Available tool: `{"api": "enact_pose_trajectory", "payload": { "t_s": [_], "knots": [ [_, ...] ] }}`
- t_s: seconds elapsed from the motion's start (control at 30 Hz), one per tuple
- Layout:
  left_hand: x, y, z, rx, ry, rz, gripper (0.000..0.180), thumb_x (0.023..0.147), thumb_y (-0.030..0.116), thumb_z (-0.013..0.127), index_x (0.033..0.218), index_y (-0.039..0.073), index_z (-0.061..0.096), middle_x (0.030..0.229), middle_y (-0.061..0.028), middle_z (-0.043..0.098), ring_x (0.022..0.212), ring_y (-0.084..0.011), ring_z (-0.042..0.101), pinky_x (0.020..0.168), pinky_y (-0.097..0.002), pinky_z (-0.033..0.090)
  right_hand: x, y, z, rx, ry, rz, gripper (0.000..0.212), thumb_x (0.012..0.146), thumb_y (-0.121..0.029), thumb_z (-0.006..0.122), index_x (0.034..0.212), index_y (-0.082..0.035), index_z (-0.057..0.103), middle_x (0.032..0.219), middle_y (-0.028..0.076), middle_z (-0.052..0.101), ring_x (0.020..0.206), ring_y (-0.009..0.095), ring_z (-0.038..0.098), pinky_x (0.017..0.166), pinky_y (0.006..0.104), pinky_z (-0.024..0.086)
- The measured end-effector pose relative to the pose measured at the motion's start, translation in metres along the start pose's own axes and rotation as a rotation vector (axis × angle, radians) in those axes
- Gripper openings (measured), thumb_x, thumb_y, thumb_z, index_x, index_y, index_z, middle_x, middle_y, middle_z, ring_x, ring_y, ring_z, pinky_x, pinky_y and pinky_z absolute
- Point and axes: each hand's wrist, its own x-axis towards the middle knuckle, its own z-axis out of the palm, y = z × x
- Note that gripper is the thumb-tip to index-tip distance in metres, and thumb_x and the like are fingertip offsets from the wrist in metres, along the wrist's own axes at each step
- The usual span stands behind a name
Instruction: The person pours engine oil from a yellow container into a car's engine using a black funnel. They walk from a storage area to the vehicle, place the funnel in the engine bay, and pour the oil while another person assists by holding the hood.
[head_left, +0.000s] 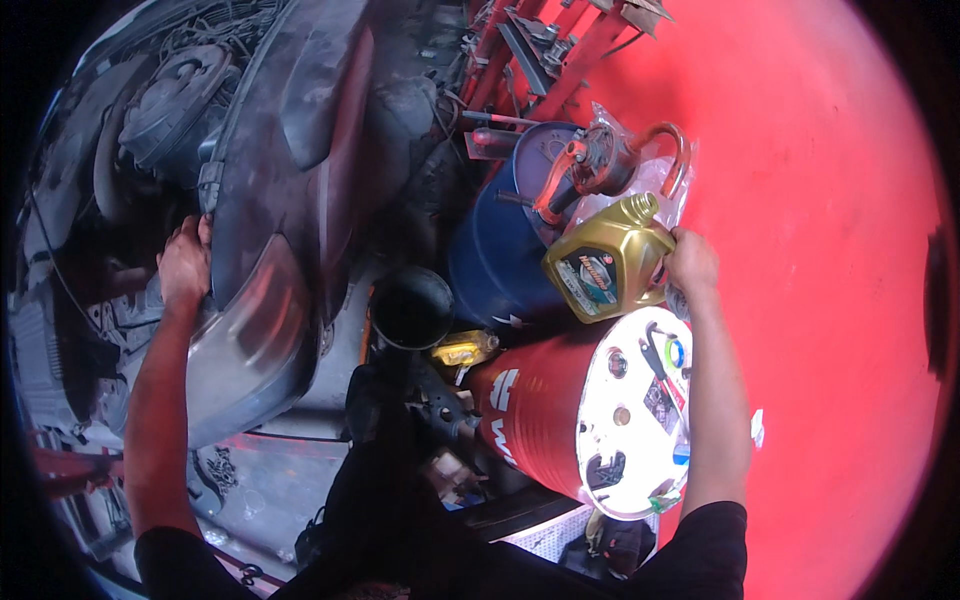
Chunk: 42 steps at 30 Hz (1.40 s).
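My right hand (692, 262) is closed round the handle of a gold motor oil jug (612, 250). The jug is held tilted above a red-sided drum with a white top (625, 415), its neck pointing up and away from me. Whether a cap sits on the neck, I cannot tell. At the left, my left hand (186, 262) grips the inner edge of the dark car fender (265, 190), just beyond the headlight (255, 330). Its fingertips are partly hidden at that edge.
The open engine bay (120, 170) fills the far left. Behind the jug stands a blue drum (500, 250) with an orange hand pump (560, 180). A black bucket (412, 308) and a yellow bottle (465, 348) sit low between car and drums. A red wall (820, 280) bounds the right.
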Motion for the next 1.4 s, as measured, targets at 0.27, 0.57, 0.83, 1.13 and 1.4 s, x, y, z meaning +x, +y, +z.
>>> {"api": "enact_pose_trajectory", "payload": {
  "t_s": [0.27, 0.57, 0.83, 1.13, 1.4],
  "knots": [
    [0.001, 0.0, 0.002, 0.032, -0.023, -0.021, 0.053, 0.107, 0.053, 0.03, 0.127, 0.013, 0.058, 0.127, -0.0179, 0.064, 0.123, -0.0379, 0.057, 0.101, -0.0566, 0.042, -0.007, -0.006, -0.011, -0.011, -0.05, 0.009, 0.028, 0.082, -0.009, 0.059, 0.108, -0.01, 0.072, 0.104, 0.019, 0.072, 0.102, 0.036, 0.068, 0.089, 0.0491, 0.053],
    [-0.001, 0.004, -0.003, 0.022, -0.037, -0.013, 0.051, 0.107, 0.05, 0.031, 0.123, 0.012, 0.059, 0.125, -0.0184, 0.065, 0.121, -0.0388, 0.058, 0.101, -0.0563, 0.042, -0.006, -0.003, -0.008, -0.008, -0.057, 0.021, 0.027, 0.084, -0.009, 0.059, 0.107, -0.01, 0.072, 0.106, 0.018, 0.072, 0.104, 0.036, 0.068, 0.09, 0.0481, 0.053],
    [-0.002, 0.005, -0.004, 0.0, -0.011, 0.006, 0.052, 0.106, 0.05, 0.031, 0.121, 0.01, 0.06, 0.122, -0.0196, 0.065, 0.12, -0.0398, 0.058, 0.1, -0.0565, 0.042, -0.005, 0.0, -0.003, 0.018, -0.029, 0.025, 0.026, 0.079, -0.01, 0.066, 0.103, -0.01, 0.072, 0.103, 0.018, 0.072, 0.101, 0.036, 0.068, 0.088, 0.0478, 0.053],
    [0.003, -0.009, 0.005, -0.076, 0.032, 0.037, 0.047, 0.107, 0.045, 0.037, 0.134, 0.012, 0.055, 0.129, -0.0214, 0.062, 0.123, -0.0407, 0.055, 0.103, -0.0566, 0.039, -0.004, -0.006, -0.009, 0.005, -0.082, 0.08, 0.027, 0.077, -0.014, 0.068, 0.103, -0.013, 0.072, 0.099, 0.015, 0.073, 0.097, 0.035, 0.069, 0.085, 0.0478, 0.055],
    [-0.005, -0.015, 0.011, -0.252, 0.052, 0.156, 0.045, 0.106, 0.031, 0.047, 0.148, 0.015, 0.044, 0.134, -0.0196, 0.058, 0.125, -0.0381, 0.053, 0.107, -0.0541, 0.034, 0.003, -0.005, -0.005, 0.005, -0.079, 0.108, 0.025, 0.081, -0.017, 0.067, 0.106, -0.014, 0.07, 0.096, 0.017, 0.072, 0.094, 0.035, 0.069, 0.082, 0.0487, 0.054]
  ]
}}
